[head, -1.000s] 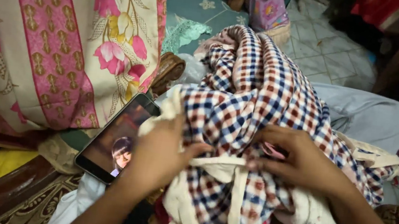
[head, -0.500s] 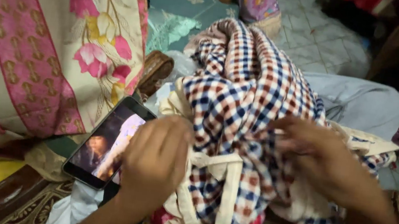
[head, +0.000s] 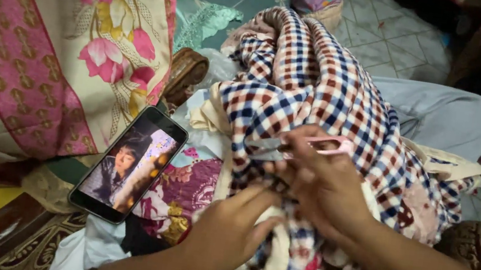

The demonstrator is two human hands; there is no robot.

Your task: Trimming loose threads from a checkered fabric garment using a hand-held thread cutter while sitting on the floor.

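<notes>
The person is at a trimming step: the right hand [head: 326, 191] holds pink-handled scissors [head: 307, 147] against the checked cloth [head: 323, 84] bunched on the lap, beside a phone [head: 127, 172]. The left hand [head: 230, 231], its grip closed, pinches the cloth's cream edging [head: 274, 252]; judging by this, the next snip calls for the fabric kept taut and the fingers clear of the blades.

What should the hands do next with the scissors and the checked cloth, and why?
Probably snip where the blades meet the checked cloth. The right hand holds the pink-handled scissors against the fabric, and the left hand pinches the cloth just below, so the spot looks held ready.

hands [head: 280, 209]: 2 | checked cloth [head: 329, 85]: 1 | scissors [head: 307, 147]: 1 | phone [head: 128, 164]: 1
</notes>
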